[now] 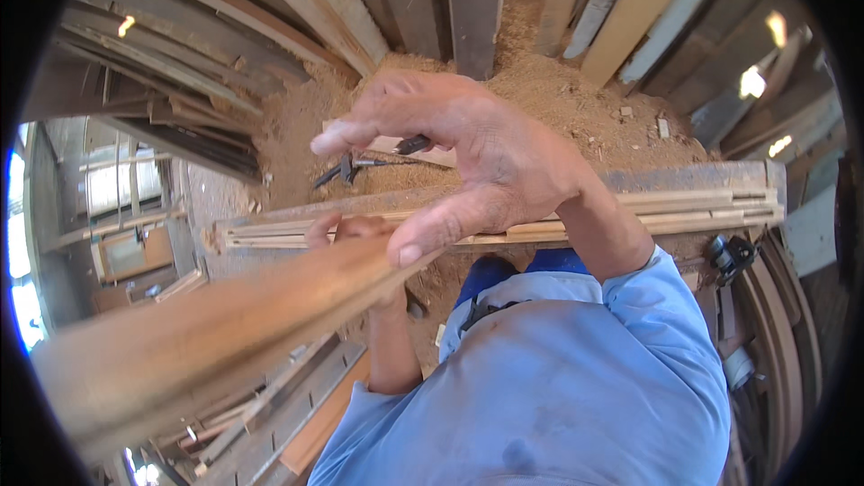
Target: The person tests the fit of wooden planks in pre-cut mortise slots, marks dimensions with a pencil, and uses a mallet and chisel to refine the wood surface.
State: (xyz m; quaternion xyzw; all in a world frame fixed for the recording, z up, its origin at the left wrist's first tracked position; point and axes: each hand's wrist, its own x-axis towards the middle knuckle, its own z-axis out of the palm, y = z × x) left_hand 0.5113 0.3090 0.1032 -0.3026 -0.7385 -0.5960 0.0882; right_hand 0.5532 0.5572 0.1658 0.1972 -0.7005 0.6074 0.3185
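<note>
A long wooden board [225, 324], blurred by motion, slants up from the lower left toward my chest, its near end close to my right hand. My left hand [353, 227] grips it from its far side; the board hides most of the palm, and the fingertips show above the edge. Above the board's end is my right hand [486, 157], the thumb at the board's top edge and the index finger stretched out to the left. A dark pencil-like stick [414, 144] pokes out from under its curled fingers, which are partly hidden.
Behind my hands runs a low bench [769, 180] bearing several thin wooden strips [666, 209]. A dark hammer-like tool [346, 168] lies beyond it amid sawdust [297, 139]. Planks [472, 9] lean at the back; more timber [301, 405] lies lower left. A dark power tool [731, 256] sits at right.
</note>
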